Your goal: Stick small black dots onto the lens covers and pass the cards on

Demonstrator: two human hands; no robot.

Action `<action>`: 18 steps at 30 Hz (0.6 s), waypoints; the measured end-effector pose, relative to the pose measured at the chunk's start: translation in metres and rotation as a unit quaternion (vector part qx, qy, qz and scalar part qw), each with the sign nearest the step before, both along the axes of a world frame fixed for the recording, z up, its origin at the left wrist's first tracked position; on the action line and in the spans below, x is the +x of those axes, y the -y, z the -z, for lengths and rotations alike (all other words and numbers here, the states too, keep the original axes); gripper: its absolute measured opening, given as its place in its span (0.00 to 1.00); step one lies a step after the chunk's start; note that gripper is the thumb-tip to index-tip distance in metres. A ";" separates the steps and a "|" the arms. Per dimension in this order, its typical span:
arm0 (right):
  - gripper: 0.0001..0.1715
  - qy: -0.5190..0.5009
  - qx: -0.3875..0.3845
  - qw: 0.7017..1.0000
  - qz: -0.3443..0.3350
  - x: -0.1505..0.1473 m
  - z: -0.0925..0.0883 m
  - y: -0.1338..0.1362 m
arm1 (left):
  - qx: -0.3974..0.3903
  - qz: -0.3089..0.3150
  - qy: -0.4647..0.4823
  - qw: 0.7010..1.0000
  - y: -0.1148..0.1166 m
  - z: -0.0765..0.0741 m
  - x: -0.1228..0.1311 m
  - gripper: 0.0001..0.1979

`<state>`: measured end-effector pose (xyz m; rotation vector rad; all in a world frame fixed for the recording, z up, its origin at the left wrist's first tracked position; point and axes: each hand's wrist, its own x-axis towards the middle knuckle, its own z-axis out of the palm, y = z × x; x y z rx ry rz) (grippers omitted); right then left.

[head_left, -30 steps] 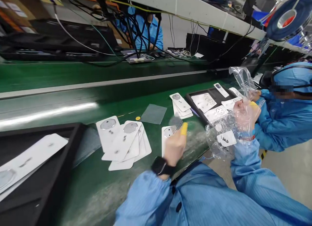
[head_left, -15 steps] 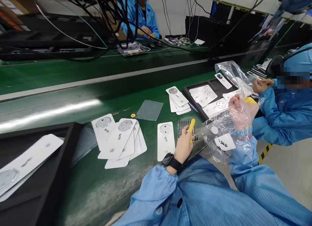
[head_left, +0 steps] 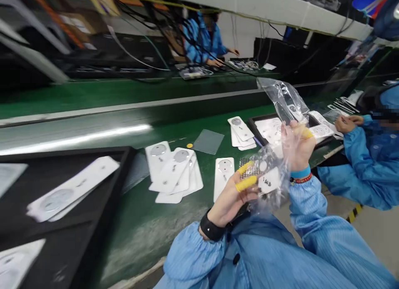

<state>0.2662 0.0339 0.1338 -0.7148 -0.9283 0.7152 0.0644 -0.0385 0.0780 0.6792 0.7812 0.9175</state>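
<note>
A clear plastic bag (head_left: 270,202) with a handwritten white label (head_left: 269,181) hangs between my hands. My right hand (head_left: 301,150), with a yellow finger cot, is closed around its upper part; plastic covers some of the fingers. Lower down, my left hand (head_left: 232,193) has yellow cots on two fingers and pinches the bag's left side. Partly behind the left fingers lies a sheet of small dark dots (head_left: 245,161). Just left of it, a single white panel (head_left: 223,179) with a round plate near its top lies on the green bench.
Overlapping white panels (head_left: 170,172) lie left of centre, and a smaller pile (head_left: 242,134) farther back. Dark trays with panels stand at left (head_left: 102,197) and right (head_left: 254,127). A translucent sheet (head_left: 208,141) lies beside a yellow disc (head_left: 189,145). A co-worker (head_left: 368,152) sits at right.
My left hand has lifted from the dotted sheet to the bag and turned palm up. My right hand has raised the bag and moved it left. The view has shifted left.
</note>
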 end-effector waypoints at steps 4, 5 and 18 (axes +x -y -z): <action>0.13 0.081 0.035 0.983 -0.158 -0.059 -0.004 0.015 | 0.022 -0.175 0.023 0.984 0.007 -0.025 -0.068 0.25; 0.12 0.127 0.037 0.970 -0.206 -0.074 -0.002 0.021 | 0.031 -0.207 0.029 0.977 0.012 -0.030 -0.083 0.23; 0.33 0.500 0.227 0.724 -0.417 -0.205 0.029 0.066 | 0.092 -0.464 -0.131 0.871 0.090 -0.021 -0.193 0.22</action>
